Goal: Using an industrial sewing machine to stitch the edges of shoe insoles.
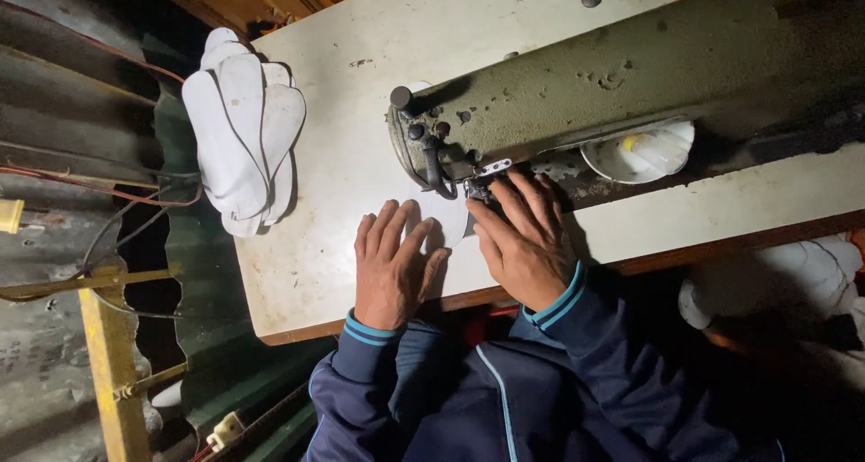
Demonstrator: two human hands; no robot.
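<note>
While the needle is hidden behind the machine (577,93) head, both hands lie flat, fingers spread, on a white piece (448,219) on the bench (360,57): left hand (390,268), right hand (523,241).

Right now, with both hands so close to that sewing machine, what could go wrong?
The right hand has its fingertips right at the needle area of the sewing machine, so a finger could probably get pricked. The left hand lies flat on the white piece; uneven pressure might skew it. The stack of white cut pieces overhangs the table edge and could slide off.
</note>
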